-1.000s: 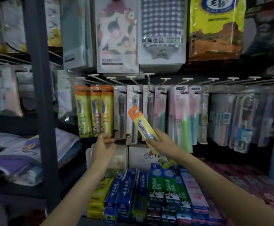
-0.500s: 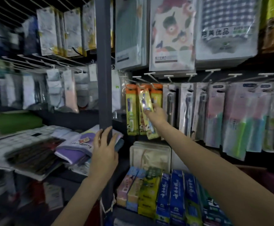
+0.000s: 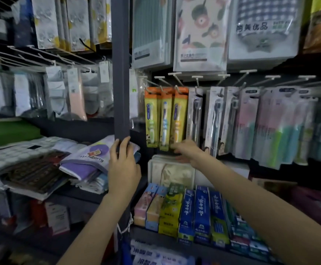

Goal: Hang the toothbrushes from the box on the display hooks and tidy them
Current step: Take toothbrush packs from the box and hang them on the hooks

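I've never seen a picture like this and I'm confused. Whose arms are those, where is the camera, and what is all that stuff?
The camera sits on a person's head, so you see their own two arms reaching out. This is a shop rack. The left hand rests on a grey shelf post. The right hand is blurry; it reaches to the bottom of three yellow toothbrush packs with orange tops, which hang from display hooks. I cannot tell if it grips one. Below stand toothpaste boxes. Folded cloths lie on the left shelf.
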A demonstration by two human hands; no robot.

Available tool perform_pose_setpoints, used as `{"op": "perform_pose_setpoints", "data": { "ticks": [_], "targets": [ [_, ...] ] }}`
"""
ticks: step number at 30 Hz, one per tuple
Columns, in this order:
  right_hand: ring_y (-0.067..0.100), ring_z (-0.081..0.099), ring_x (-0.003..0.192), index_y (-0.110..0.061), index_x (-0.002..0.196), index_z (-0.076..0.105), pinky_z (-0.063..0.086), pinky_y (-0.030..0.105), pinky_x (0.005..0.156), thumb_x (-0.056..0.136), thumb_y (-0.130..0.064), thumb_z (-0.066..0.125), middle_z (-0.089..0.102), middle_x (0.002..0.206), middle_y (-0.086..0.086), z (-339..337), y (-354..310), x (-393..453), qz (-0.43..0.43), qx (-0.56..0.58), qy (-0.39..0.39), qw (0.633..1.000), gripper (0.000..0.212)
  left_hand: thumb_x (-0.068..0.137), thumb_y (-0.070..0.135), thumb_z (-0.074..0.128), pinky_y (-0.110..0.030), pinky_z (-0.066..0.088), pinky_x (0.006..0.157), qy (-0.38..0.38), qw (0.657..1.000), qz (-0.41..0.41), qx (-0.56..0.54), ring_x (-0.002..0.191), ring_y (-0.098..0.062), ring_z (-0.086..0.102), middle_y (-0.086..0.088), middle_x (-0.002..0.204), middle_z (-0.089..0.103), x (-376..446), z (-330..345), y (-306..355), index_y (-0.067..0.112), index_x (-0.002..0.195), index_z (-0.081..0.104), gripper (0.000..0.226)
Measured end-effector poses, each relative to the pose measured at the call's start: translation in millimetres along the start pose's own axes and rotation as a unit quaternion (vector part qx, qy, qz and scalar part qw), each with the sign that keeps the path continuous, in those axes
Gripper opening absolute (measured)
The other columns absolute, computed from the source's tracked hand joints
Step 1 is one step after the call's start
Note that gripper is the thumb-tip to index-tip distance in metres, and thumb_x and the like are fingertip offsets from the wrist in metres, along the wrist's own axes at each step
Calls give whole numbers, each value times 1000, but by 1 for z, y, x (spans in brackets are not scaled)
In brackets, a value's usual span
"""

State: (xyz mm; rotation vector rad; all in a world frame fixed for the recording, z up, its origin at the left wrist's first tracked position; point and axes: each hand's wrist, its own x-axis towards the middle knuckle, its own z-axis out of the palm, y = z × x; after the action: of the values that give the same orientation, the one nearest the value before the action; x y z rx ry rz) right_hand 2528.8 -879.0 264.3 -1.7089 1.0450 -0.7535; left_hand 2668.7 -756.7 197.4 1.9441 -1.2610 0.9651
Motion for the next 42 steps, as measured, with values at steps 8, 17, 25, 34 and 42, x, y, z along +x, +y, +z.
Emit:
{"op": "perform_pose_setpoints", "data": {
  "ticks": [8,17,25,34,42],
  "targets": [
    [21,53,86,-10,104,54,45,28,72,91,-15,58,54,100,10,-141,118,-92,14,-101,2,995,15,87,11,52,-42,36,91,-149,979,-12,-140,117,-35,42,-14,137,36,-57,5,100,9,124,49,37],
    [3,61,50,-13,87,55,51,16,56,95,-6,45,63,75,5,-333,307,-265,206,-85,-6,975,14,79,-1,54,-41,46,77,-299,863,216,-346,81,-33,57,-14,115,51,-224,29,337,4,109,58,31],
    [8,52,39,-5,71,53,39,23,48,94,0,43,54,62,13,-414,529,-397,457,-20,7,889,26,93,15,44,-29,37,95,-562,718,283,-298,121,-19,43,1,138,33,-383,38,481,17,136,37,43],
    [32,38,131,-8,144,26,35,40,106,87,-34,61,38,144,16,-336,650,-407,381,-260,-88,883,72,92,13,45,-25,38,91,-685,659,219,-221,124,-17,41,2,140,39,-436,48,485,22,136,33,47],
    [24,59,84,-8,93,63,46,28,74,89,-38,57,61,87,5,-345,644,-398,379,-138,83,911,31,91,13,49,-26,38,93,-662,692,183,-221,125,-16,42,1,136,44,-433,50,495,19,131,40,41]
  ]
}}
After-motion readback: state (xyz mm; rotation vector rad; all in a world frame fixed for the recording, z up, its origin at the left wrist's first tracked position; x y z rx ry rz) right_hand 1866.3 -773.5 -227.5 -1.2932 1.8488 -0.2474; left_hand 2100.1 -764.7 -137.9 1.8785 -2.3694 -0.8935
